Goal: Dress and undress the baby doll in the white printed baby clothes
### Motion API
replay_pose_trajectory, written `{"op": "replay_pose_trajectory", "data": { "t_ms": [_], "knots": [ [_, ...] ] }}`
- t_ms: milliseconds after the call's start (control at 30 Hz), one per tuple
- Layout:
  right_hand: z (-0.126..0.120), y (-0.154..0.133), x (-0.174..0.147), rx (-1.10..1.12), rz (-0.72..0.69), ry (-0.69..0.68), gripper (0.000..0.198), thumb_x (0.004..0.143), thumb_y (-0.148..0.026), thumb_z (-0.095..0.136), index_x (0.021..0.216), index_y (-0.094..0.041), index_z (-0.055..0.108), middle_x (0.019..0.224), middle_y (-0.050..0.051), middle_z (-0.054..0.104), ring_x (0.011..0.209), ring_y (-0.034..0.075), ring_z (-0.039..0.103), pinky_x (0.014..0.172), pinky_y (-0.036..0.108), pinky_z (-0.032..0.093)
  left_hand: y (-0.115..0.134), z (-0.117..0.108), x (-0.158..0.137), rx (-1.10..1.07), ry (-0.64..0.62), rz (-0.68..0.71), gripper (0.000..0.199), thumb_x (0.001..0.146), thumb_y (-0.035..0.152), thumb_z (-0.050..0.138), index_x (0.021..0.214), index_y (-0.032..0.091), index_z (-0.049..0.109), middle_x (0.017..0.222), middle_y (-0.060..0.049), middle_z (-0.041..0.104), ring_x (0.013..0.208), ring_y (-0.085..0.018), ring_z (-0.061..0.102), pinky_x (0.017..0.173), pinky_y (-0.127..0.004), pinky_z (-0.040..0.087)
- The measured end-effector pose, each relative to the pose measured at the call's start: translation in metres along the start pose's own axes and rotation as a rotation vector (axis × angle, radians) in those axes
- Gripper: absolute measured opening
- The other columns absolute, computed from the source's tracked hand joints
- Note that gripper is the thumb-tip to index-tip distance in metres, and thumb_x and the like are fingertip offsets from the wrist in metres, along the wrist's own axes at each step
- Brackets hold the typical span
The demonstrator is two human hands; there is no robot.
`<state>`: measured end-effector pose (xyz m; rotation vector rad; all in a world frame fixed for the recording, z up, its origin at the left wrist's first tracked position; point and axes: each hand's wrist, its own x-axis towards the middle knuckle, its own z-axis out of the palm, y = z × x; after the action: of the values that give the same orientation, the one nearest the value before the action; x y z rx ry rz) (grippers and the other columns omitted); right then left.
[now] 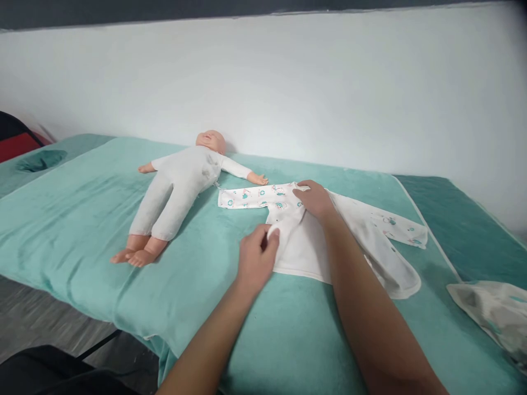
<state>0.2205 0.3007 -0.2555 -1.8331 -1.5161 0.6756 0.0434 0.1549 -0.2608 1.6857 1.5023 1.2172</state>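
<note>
Left hand (256,258) pinches a fold of the white baby garment (313,241) at its near-left edge. Right hand (315,198) lies flat on the garment's upper part, next to the printed sleeve. Doll (181,186) on its back just left of it, on the teal cover (82,219). Crumpled cloth (494,312) far right.

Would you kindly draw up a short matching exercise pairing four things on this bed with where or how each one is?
Things:
1. doll
2. printed baby garment
3. left hand
4. crumpled cloth

Places or states:
A. pinching a fold of white fabric
B. at the bed's right edge, apart from the hands
C. lying face up, arms out, near the wall
D. spread flat under the right hand

Pairs: 1-C, 2-D, 3-A, 4-B
</note>
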Motion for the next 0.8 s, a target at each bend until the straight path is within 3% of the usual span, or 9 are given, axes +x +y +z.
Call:
{"op": "replay_pose_trajectory", "data": {
  "t_ms": [67,167,267,433,533,600,667,800],
  "knots": [
    [-0.005,-0.004,-0.002,0.228,0.059,-0.067,0.034,0.077,-0.033,0.063,0.108,-0.023,0.069,0.090,0.004,0.071,0.075,0.020,0.064,0.072,0.034,0.052,0.000,-0.007,0.002,-0.163,0.129,-0.155,0.026,0.095,0.041,0.049,0.078,0.022,0.055,0.058,0.005,0.047,0.054,-0.012,0.047,0.054,-0.025,0.038],
    [-0.008,-0.011,-0.007,0.629,0.125,-0.187,0.027,0.078,-0.029,0.067,0.104,-0.022,0.068,0.082,0.002,0.069,0.063,0.013,0.062,0.060,0.026,0.052,-0.002,-0.014,0.002,-0.288,0.344,-0.217,0.023,0.092,0.040,0.053,0.080,0.020,0.056,0.072,0.002,0.055,0.068,-0.013,0.051,0.062,-0.024,0.042],
    [-0.005,-0.018,-0.012,0.884,0.115,-0.256,0.017,0.084,-0.030,0.068,0.097,-0.020,0.065,0.088,0.005,0.073,0.075,0.014,0.070,0.066,0.023,0.056,-0.008,-0.019,-0.001,-0.344,0.497,-0.256,0.020,0.092,0.039,0.054,0.087,0.020,0.058,0.083,0.000,0.059,0.077,-0.014,0.054,0.067,-0.025,0.044],
    [0.007,-0.022,-0.016,0.874,0.060,-0.303,0.015,0.082,-0.024,0.071,0.095,-0.019,0.064,0.097,0.008,0.076,0.093,0.018,0.073,0.087,0.030,0.058,-0.020,-0.022,-0.004,-0.217,0.622,-0.249,0.016,0.091,0.027,0.053,0.106,0.021,0.055,0.101,-0.003,0.060,0.091,-0.016,0.058,0.076,-0.029,0.047],
    [0.014,-0.023,-0.018,0.758,0.034,-0.318,0.014,0.081,-0.023,0.070,0.094,-0.019,0.066,0.100,0.008,0.075,0.095,0.018,0.071,0.091,0.033,0.056,-0.024,-0.022,-0.006,0.065,0.665,-0.087,0.027,0.087,0.013,0.050,0.113,0.020,0.053,0.115,-0.009,0.056,0.109,-0.021,0.054,0.087,-0.035,0.046],
    [0.019,-0.023,-0.019,0.680,-0.023,-0.320,0.015,0.082,-0.025,0.067,0.095,-0.019,0.067,0.102,0.008,0.075,0.096,0.018,0.070,0.092,0.035,0.054,-0.024,-0.020,-0.007,0.257,0.639,0.110,0.027,0.086,0.008,0.047,0.110,0.018,0.055,0.117,-0.011,0.056,0.115,-0.024,0.052,0.096,-0.040,0.043],
    [0.025,-0.023,-0.019,0.555,-0.147,-0.266,0.016,0.083,-0.025,0.063,0.096,-0.019,0.068,0.104,0.007,0.074,0.100,0.019,0.068,0.093,0.037,0.053,-0.022,-0.016,-0.008,0.375,0.523,0.292,0.026,0.087,0.005,0.045,0.107,0.018,0.057,0.109,-0.010,0.061,0.110,-0.024,0.055,0.097,-0.041,0.042],
    [0.037,-0.017,-0.018,0.228,-0.438,0.000,0.026,0.087,-0.021,0.049,0.104,-0.020,0.069,0.115,0.007,0.070,0.111,0.023,0.061,0.099,0.041,0.048,-0.019,-0.009,-0.008,0.455,0.190,0.421,0.026,0.088,0.004,0.045,0.104,0.019,0.058,0.098,-0.006,0.068,0.097,-0.022,0.061,0.086,-0.036,0.047]
  ]
}}
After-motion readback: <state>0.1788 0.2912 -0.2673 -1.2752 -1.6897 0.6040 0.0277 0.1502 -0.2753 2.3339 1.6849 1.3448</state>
